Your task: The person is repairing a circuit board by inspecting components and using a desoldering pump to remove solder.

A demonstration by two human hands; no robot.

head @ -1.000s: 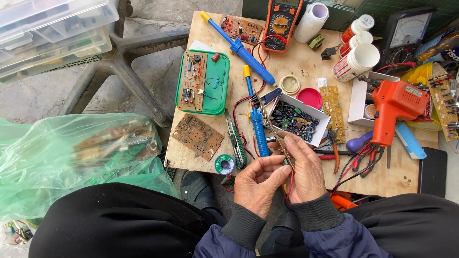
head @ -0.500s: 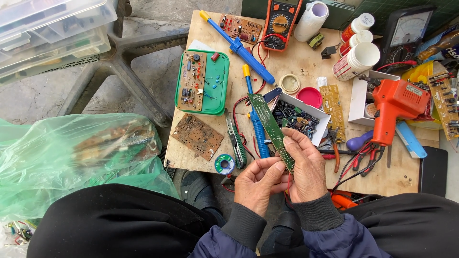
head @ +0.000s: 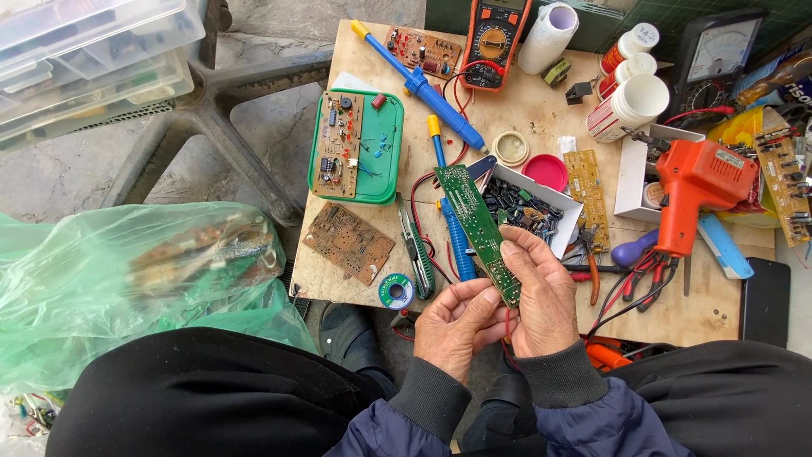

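A long narrow green circuit board (head: 476,225) is held up over the front edge of a small wooden table (head: 541,110), its flat side facing me. My right hand (head: 541,292) grips its lower end with the thumb on top. My left hand (head: 457,326) pinches the same lower end from the left. A blue-handled soldering iron (head: 457,228) lies on the table just behind the board, next to a white box of small dark components (head: 529,207).
On the table lie a green lid with a circuit board (head: 355,148), a brown board (head: 348,242), a blue desoldering pump (head: 419,85), a multimeter (head: 493,38), an orange soldering gun (head: 698,190), pliers (head: 592,262) and a solder spool (head: 395,292). A green plastic bag (head: 144,288) sits at left.
The green board has turned from edge-on to flat side facing me and now stands higher. Both hands stayed in place at its lower end.
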